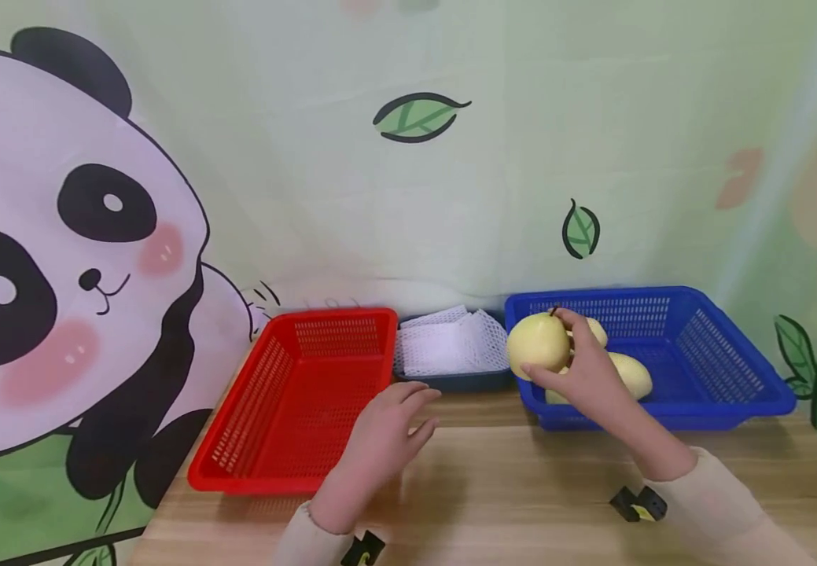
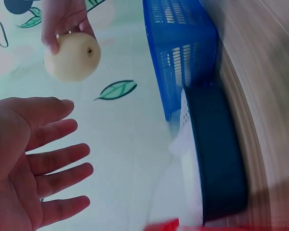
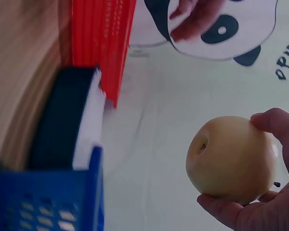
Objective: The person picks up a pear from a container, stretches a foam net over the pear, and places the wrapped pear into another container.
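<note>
- so, far left, the red basket [image 1: 309, 485] sits on the desk [image 1: 500, 495]; its raised rim might knock a pear carried too low, i'd say.
- next along, the left hand [image 1: 388, 424] hovers by that basket's right side, fingers apart, holding nothing; in any handover, a badly timed reach could let fruit slip through.
- middle now: white mesh sleeves [image 1: 436, 346] bunched in a dark tray [image 1: 458, 384], seemingly light; a hurried pinch could drag out several at once.
- then the big one, the pear [image 1: 537, 344], up above the left end of the blue basket [image 1: 670, 417], the right hand [image 1: 581, 365] clamped on it; that smooth round skin could roll out of a loose grip, and too hard a squeeze might bruise it.
- further right and lower, the other pears [image 1: 631, 376] lie in the basket; a drop onto them could dent both.
- and its looks, left to right from the right wrist: a brown-centred dimple, a plump pale-yellow body, then a short dark stem near the palm.
</note>
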Available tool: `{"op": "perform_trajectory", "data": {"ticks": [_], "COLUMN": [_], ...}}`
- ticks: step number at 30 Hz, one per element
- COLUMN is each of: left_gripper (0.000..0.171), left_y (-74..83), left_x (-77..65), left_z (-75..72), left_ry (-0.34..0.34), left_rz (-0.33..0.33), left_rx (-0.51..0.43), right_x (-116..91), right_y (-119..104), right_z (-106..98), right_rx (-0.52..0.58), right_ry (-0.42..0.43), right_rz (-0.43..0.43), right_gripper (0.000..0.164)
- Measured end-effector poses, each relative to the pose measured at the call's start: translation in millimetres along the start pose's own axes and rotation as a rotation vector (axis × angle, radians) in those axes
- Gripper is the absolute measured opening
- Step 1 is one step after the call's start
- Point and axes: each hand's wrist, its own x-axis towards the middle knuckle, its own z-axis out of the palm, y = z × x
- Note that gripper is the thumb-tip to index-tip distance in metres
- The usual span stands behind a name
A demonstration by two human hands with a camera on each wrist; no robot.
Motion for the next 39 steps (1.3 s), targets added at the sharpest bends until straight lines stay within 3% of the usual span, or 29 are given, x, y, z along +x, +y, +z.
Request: {"op": "perform_trajectory", "data": {"ticks": [7,14,19,27,39], "left_gripper": [0.032,0.033,0.035,0.033,0.030], "left_y": [-10.1,-12.3,-13.2,-16.5,-18.9], "left_x": [-21.0,-30.6,-32.8,-27.4,-31.8], "left_z": [-9.3,2.3,6.2,5.7,7.6], "left_ry": [0.086,0.104,0.074,0.077,0.082], "left_rz": [-0.137,-0.153,-0.203,-0.202,-0.193], "left_rx": [0.018,-0.013,-0.034,-0.043,-0.024], "right_x": [-12,-25,-27,-8,5], "right_y": [-6,7,23,37,57], "right_z": [33,66,94,113,135], "right_rx": [0.060,-0.006,-0.042,-0.142,-0.171], "right_ry": [-0.057,-0.023,-0.020,-0.036,-0.157], "right_rz": [-0.023,-0.072,-0.078,-0.179,-0.150], "right_gripper": [0.085,0.085,0.084,0.086,0.079]}}
